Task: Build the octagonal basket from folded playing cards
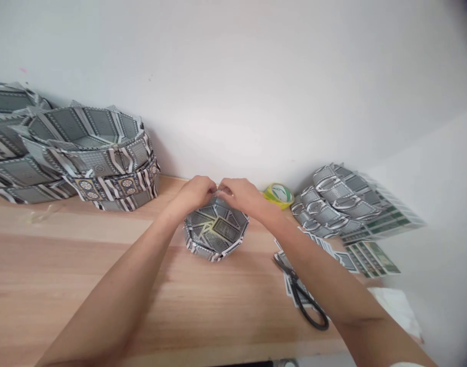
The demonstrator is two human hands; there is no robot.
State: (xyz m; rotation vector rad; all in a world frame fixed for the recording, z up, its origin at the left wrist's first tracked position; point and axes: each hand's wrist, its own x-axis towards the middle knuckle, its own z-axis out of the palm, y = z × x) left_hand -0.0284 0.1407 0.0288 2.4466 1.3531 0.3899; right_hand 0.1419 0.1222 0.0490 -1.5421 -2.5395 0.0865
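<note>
The small basket [229, 232] of folded grey cards stands on the wooden table [84, 285], in the middle of the scene and near to the wall; its floor of overlapping cards, with yellow streaks, and its low ring of sides are already formed; the ring looks closed at the near side, but the far rim is partly covered by the fingers, so I cannot tell if it is complete there.

The left hand [198, 191] and the right hand [239, 192] meet at this far rim; each one grasps the rim with bent fingers, and whether a separate small piece is between them I cannot see.

At the far left, the larger basket [111, 158] shows several tiers and the stacked card pieces [27, 176] stand beside it; compared with these, the small basket seems at a low stage, with one tier only.

To the right lie the roll of yellow tape [278, 195], the cluster of folded units [328, 201] and some flat loose cards [347, 261], which seem unused material; the scissors [300, 290] rest nearer, upon cards, with no hand on them; how much work is left remains uncertain.
</note>
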